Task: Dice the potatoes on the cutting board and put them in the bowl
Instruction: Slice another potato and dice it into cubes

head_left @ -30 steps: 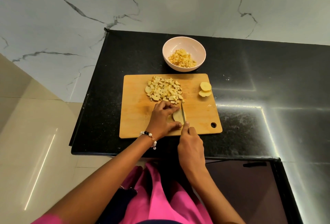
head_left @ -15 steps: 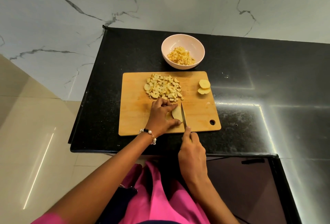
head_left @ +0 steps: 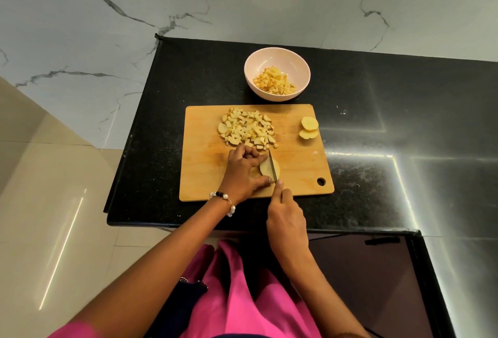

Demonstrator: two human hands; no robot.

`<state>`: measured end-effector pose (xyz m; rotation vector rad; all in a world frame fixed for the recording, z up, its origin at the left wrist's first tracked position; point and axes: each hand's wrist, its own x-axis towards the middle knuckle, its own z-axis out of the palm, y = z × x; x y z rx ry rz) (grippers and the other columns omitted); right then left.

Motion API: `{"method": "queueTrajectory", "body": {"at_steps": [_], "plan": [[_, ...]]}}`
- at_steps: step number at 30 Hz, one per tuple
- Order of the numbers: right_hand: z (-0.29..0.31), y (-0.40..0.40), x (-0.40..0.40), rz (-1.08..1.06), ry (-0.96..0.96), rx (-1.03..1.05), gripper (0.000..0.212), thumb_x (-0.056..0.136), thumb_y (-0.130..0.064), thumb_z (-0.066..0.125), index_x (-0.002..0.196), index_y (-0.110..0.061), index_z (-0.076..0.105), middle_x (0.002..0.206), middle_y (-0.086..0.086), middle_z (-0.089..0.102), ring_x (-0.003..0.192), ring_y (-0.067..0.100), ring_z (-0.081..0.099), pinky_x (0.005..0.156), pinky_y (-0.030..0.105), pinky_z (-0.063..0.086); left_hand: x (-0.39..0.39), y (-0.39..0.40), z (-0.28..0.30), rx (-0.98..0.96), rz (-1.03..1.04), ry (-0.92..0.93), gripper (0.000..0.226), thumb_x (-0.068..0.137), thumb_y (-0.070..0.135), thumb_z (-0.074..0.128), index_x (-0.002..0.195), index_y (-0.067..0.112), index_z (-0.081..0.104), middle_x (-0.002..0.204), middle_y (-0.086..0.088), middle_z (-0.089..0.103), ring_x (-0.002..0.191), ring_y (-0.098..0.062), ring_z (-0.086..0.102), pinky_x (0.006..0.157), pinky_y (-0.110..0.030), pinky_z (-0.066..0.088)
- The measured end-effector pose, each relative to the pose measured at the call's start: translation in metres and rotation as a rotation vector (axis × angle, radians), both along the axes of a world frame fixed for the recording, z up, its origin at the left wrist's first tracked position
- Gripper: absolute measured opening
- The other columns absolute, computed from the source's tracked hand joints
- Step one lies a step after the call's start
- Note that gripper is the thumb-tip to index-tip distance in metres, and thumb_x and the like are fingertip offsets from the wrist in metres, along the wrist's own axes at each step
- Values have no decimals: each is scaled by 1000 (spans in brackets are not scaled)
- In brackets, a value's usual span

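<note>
Head view: right hand (head_left: 287, 219) grasps the knife (head_left: 272, 166), forefinger along its spine for control. Left hand (head_left: 244, 174) pinches the potato piece (head_left: 266, 169) on the cutting board (head_left: 204, 173), steadying it beside the blade. Beyond, the diced heap (head_left: 246, 128), pale and uneven, and two slices (head_left: 309, 127) await; bowl (head_left: 277, 59) on the bench (head_left: 377, 127) is part-filled.

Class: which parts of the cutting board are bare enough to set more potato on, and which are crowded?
Bare: the board's left strip and the near right part by the hole. Crowded: dice pile, slices, both hands at the potato.
</note>
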<state>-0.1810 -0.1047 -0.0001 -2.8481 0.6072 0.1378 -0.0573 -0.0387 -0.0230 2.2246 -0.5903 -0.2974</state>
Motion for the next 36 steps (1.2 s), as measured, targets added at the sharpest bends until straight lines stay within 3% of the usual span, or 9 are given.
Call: {"method": "queueTrajectory", "body": {"at_steps": [3, 8, 11, 15, 20, 23, 26, 31, 36], "plan": [[-1, 3, -24, 11, -17, -46, 71, 47, 11, 78, 116, 15, 58, 76, 14, 56, 45, 22, 52, 31, 28, 39, -1, 0, 0, 9, 5, -1, 59, 68, 29, 80, 122, 15, 62, 114, -2, 46, 106, -15, 35, 93, -15, 25], [7, -1, -34, -25, -105, -9, 64, 51, 11, 81, 112, 10, 62, 72, 9, 57, 41, 23, 52, 31, 27, 34, -1, 0, 3, 22, -5, 24, 61, 69, 28, 80, 125, 14, 60, 115, -1, 44, 108, -17, 35, 94, -16, 25], [11, -4, -20, -38, -64, 21, 60, 65, 12, 71, 123, 9, 55, 86, 15, 61, 54, 30, 58, 39, 33, 40, 1, 2, 3, 46, -13, 25, 64, 69, 30, 80, 127, 15, 57, 117, -1, 45, 111, -18, 36, 98, -19, 27], [14, -7, -1, 20, -44, 60, 58, 93, 2, 36, 148, 0, 19, 125, 15, 46, 96, 34, 57, 72, 40, 47, -2, 3, 2, 22, 25, 9, 61, 70, 28, 79, 125, 13, 59, 120, 0, 48, 114, -17, 36, 96, -16, 24], [11, -4, 13, 44, 17, 14, 56, 96, -1, 30, 149, 2, 9, 128, 14, 41, 100, 31, 56, 76, 39, 48, -4, 2, 1, -18, 72, -11, 51, 69, 23, 80, 117, 13, 65, 115, -1, 52, 111, -19, 40, 95, -19, 29], [3, 0, 9, 31, -17, -14, 57, 89, 5, 44, 142, 11, 24, 113, 18, 50, 82, 33, 60, 60, 41, 51, -4, 0, -1, -31, 89, -20, 51, 67, 24, 81, 115, 13, 66, 113, -2, 52, 108, -19, 41, 96, -22, 33], [-3, 4, -12, 35, -31, -60, 67, 57, 12, 72, 121, 16, 53, 81, 17, 57, 49, 26, 54, 33, 32, 42, -5, 0, 0, -37, 87, -15, 53, 67, 24, 81, 116, 12, 66, 114, -3, 51, 107, -20, 40, 98, -26, 35], [3, 1, -37, 15, -66, -24, 66, 52, 11, 79, 115, 11, 60, 74, 10, 55, 42, 22, 51, 33, 25, 25, -5, 1, 1, -35, 72, 10, 53, 68, 24, 81, 117, 13, 65, 114, 0, 49, 106, -17, 38, 95, -20, 32], [15, -5, -12, 17, -29, 53, 55, 90, 3, 46, 143, 3, 32, 116, 16, 54, 84, 33, 61, 61, 38, 46, -2, 3, 1, -19, 54, 29, 53, 71, 22, 79, 120, 15, 62, 114, 5, 47, 108, -13, 37, 92, -14, 26]]}}
